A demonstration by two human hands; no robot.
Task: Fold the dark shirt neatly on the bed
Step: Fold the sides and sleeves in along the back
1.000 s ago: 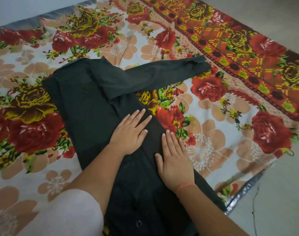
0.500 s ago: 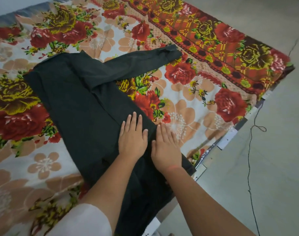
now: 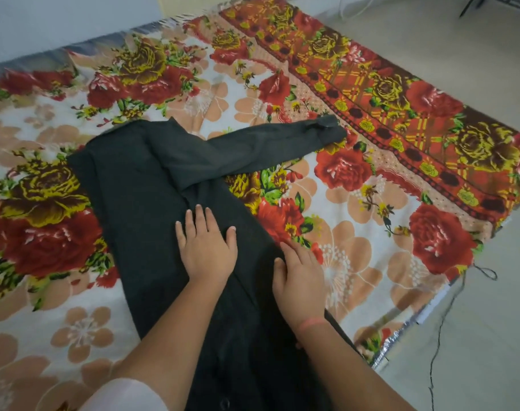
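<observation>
The dark shirt (image 3: 134, 197) lies flat on the bed, spread on a floral bedsheet (image 3: 356, 209). One long sleeve (image 3: 267, 143) stretches out to the right, its cuff near the sheet's red border. My left hand (image 3: 207, 250) rests palm down on the middle of the shirt, fingers spread. My right hand (image 3: 300, 280) lies flat on the shirt's right edge, fingertips at the fabric's border. Neither hand grips any cloth. The shirt's lower part runs under my forearms toward me.
The bed's right edge (image 3: 401, 330) runs diagonally, with bare floor (image 3: 475, 351) beyond it. A thin dark cord (image 3: 436, 342) trails on the floor by the edge. A pale wall (image 3: 60, 19) stands behind the bed.
My hands have moved apart: the left stays on the shirt's middle, the right has slid to its right edge. The view has shifted back and up.
</observation>
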